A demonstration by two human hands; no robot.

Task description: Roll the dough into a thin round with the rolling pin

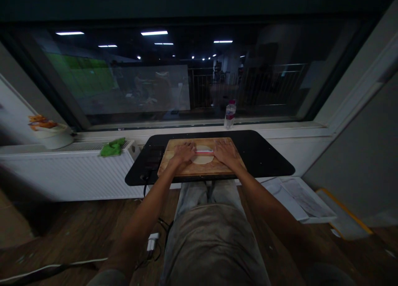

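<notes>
A wooden board point(199, 169) lies on a small black table point(267, 155). A flat round of pale dough point(203, 157) sits in the middle of the board, with a thin pink rolling pin point(204, 151) lying across it. My left hand point(184, 152) rests palm down on the pin's left end, fingers stretched flat. My right hand point(226, 152) lies the same way on the pin's right end. Both forearms reach forward over my lap.
A plastic water bottle point(230, 114) stands on the window sill behind the table. A green cloth point(113, 147) lies on the white radiator at left, next to a white bowl point(56, 135). Cables and a charger point(152, 241) lie on the wooden floor. Papers point(295, 196) lie at right.
</notes>
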